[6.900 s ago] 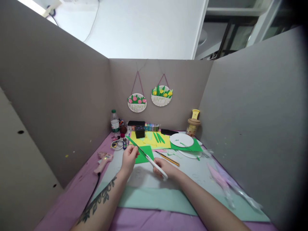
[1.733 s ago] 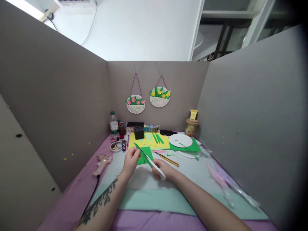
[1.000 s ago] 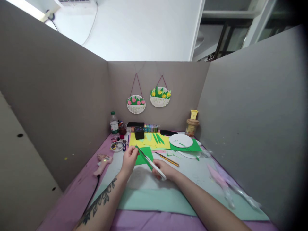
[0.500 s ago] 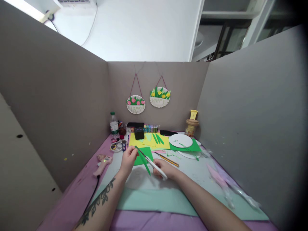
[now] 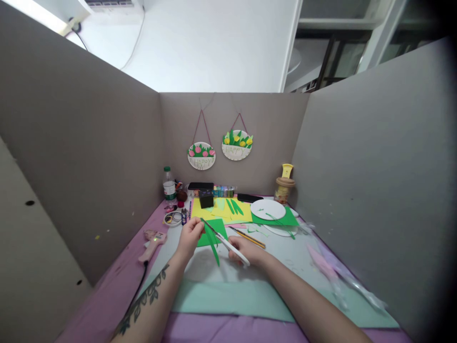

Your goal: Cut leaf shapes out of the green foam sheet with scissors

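My left hand (image 5: 192, 233) pinches the upper end of a narrow green paper strip (image 5: 214, 250), which hangs down to a point. Closed round the handles of white scissors (image 5: 233, 250) is my right hand (image 5: 246, 251). The scissor blades point up and left, and their tips meet the strip close to my left fingertips. Behind the strip lies a green paper sheet (image 5: 217, 228) on the work mat. Farther back, several cut green leaf shapes (image 5: 235, 206) rest on yellow paper (image 5: 246, 218). A yellow craft knife (image 5: 248, 236) lies just beyond my right hand.
White paper plates (image 5: 267, 209) and green paper (image 5: 291, 218) lie at the back right, near a lidded cup (image 5: 283, 190). A pink glue gun (image 5: 153, 245), tape roll (image 5: 172, 218) and bottle (image 5: 169, 186) stand left. Plastic bags (image 5: 332, 271) lie right. Grey partitions surround the table.
The hanging end of the green strip has swung slightly left and down. My right hand and the scissors have shifted very slightly; my left hand stays almost in place.
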`<state>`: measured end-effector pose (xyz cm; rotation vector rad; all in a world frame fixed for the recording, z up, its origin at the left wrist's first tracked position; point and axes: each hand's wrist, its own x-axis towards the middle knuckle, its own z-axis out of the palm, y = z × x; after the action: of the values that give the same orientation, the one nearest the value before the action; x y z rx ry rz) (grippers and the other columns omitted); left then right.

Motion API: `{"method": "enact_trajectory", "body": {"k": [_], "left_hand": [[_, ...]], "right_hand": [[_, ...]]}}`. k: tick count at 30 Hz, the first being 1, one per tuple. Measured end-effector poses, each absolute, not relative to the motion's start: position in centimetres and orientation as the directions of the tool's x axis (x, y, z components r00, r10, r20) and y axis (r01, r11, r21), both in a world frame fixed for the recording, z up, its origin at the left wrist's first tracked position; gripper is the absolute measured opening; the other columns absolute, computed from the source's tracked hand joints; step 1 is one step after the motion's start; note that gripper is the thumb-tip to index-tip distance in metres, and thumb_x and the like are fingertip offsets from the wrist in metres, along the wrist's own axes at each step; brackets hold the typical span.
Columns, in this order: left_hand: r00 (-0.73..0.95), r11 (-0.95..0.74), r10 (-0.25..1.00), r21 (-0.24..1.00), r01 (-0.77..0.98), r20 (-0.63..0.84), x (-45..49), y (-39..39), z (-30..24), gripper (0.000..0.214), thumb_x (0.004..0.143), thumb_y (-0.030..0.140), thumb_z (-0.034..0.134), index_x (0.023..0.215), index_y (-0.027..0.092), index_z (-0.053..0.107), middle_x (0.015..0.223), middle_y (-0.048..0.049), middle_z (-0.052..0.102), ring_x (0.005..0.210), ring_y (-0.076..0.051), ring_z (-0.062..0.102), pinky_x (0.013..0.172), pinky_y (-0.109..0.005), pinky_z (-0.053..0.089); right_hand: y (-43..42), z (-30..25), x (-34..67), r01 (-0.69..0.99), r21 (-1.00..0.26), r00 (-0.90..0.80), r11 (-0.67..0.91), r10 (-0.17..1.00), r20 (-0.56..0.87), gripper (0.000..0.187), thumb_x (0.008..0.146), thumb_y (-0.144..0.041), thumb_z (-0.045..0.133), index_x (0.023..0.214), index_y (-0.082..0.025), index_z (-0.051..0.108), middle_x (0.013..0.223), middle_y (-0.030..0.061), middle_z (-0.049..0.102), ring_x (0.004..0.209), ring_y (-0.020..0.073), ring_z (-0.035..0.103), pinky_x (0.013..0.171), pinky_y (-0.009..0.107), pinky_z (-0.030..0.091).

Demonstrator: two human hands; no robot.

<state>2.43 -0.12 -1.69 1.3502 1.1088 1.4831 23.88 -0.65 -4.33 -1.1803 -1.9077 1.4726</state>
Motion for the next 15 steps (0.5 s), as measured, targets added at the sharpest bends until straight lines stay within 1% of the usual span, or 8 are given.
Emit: {"method": "enact_trajectory", "body": {"k": [5,15], "left_hand": [[-0.052,-0.248,0.967,0.969,-0.011,0.247,2.23,-0.03,-1.53,0.017,0.067,0.029,0.053,0.058,0.019,0.043,0.049,0.0058,0.043,0.044,-0.007,0.032,0.044,-0.019,0.022],[-0.029,-0.223,0.974,0.974,0.033,0.224,2.24,-0.15,-1.27,0.016,0.065,0.029,0.052,0.057,0.019,0.043,0.048,0.0053,0.043,0.043,-0.007,0.032,0.043,-0.020,0.021]], "right_hand": [[-0.33,-4.68,24.16,0.341,-0.937,-0.552,0.080,0.824,-0.130,0.019,0.062,-0.018,0.061,0.073,-0.019,0.046,0.052,-0.0086,0.051,0.041,0.0059,0.046,0.036,0.015,0.032],[0.05,-5.19,24.35,0.371,-0.925,-0.539,0.081,0.830,-0.144,0.018,0.064,-0.020,0.062,0.073,-0.019,0.047,0.052,-0.0076,0.053,0.040,0.0070,0.048,0.036,0.015,0.034]]}}
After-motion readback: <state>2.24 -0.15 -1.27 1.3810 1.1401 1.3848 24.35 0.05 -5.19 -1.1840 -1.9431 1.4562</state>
